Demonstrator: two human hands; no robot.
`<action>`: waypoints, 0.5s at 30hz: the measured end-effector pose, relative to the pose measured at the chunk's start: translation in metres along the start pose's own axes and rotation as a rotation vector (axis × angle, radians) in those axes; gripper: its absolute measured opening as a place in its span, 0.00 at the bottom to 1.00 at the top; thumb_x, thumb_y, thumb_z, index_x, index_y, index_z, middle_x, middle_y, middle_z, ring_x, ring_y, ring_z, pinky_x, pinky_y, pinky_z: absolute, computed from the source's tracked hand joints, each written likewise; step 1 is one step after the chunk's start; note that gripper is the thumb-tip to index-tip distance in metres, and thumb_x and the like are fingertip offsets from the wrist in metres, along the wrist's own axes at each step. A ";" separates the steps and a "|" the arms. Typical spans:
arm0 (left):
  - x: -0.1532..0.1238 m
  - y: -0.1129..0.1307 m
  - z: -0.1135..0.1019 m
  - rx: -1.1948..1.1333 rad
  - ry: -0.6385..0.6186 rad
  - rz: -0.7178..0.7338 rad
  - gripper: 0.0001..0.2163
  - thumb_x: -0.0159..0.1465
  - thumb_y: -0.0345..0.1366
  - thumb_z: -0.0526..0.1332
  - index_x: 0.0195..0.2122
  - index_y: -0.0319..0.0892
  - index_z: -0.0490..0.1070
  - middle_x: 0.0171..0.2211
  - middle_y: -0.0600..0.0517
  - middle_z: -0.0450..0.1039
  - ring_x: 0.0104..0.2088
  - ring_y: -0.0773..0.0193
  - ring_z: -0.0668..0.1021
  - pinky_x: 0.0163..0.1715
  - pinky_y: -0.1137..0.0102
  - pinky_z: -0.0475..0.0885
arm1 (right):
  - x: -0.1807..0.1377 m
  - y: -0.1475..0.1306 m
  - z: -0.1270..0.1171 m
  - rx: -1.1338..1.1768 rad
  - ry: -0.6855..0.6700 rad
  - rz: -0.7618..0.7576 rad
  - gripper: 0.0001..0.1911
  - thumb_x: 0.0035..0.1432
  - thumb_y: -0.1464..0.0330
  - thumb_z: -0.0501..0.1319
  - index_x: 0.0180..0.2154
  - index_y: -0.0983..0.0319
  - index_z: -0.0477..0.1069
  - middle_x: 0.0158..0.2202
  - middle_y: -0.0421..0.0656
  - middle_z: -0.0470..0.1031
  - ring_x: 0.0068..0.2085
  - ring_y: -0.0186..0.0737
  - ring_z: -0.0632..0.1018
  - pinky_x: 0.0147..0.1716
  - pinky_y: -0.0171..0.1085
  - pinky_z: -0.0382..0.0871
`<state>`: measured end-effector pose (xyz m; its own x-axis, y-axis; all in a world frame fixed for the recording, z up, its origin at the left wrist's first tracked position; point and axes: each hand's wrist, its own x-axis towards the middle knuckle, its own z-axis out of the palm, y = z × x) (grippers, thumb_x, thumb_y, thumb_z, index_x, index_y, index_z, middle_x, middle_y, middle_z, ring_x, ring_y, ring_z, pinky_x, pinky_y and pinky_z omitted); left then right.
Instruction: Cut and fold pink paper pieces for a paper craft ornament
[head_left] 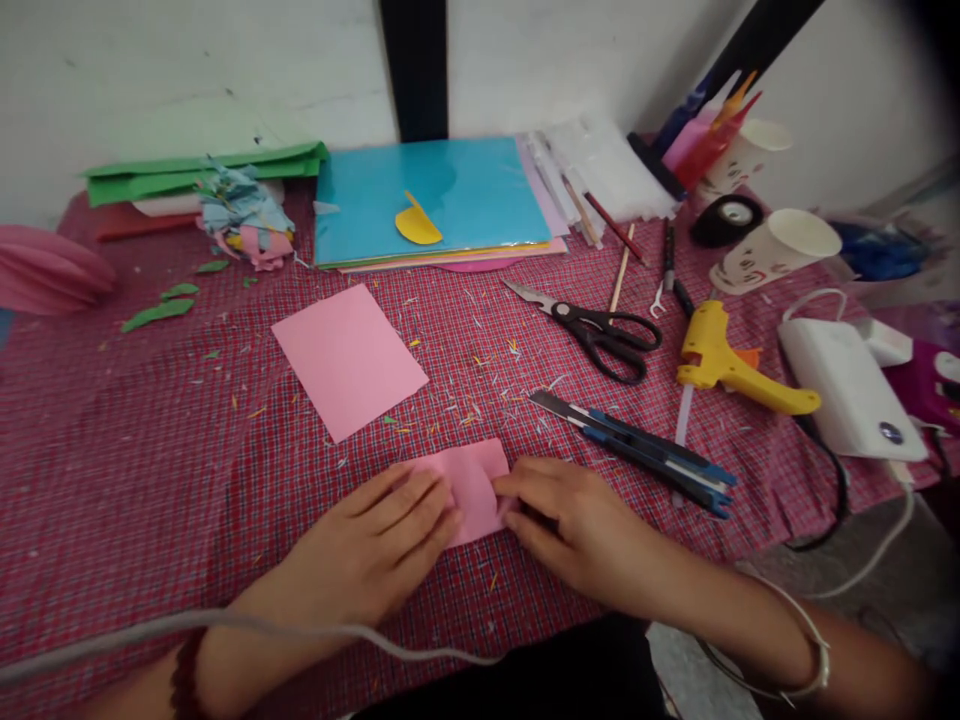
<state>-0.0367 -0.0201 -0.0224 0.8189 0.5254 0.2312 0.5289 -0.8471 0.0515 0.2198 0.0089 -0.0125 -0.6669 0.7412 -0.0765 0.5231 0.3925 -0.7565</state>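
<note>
A folded piece of pink paper (474, 480) lies on the checked cloth near the front edge. My left hand (375, 545) rests flat on its left part, fingers stretched out over the paper. At the right end, my right hand (570, 515) pinches the paper's edge between thumb and fingers, and that edge curls up a little. Behind and to the left is a flat square of pink paper (349, 362), apart from both hands. A blue utility knife (637, 450) with its blade out lies just beyond my right hand.
Black-handled scissors (592, 325), a yellow glue gun (735, 365) and a white power bank (855, 390) lie to the right. Paper cups (780, 250) stand behind them. A blue folder (427, 195) lies at the back. A white cable (300, 628) crosses my left wrist.
</note>
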 end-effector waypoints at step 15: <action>-0.009 -0.010 -0.019 -0.014 0.025 -0.015 0.17 0.69 0.25 0.48 0.53 0.41 0.71 0.52 0.50 0.76 0.53 0.60 0.73 0.52 0.64 0.65 | 0.001 0.001 0.001 0.054 0.027 0.017 0.06 0.60 0.76 0.55 0.34 0.61 0.67 0.31 0.39 0.72 0.33 0.33 0.72 0.35 0.34 0.65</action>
<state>-0.0539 -0.0182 -0.0063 0.8051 0.5359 0.2541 0.5377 -0.8403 0.0688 0.2196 0.0092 -0.0138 -0.6428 0.7626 -0.0724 0.5044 0.3502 -0.7893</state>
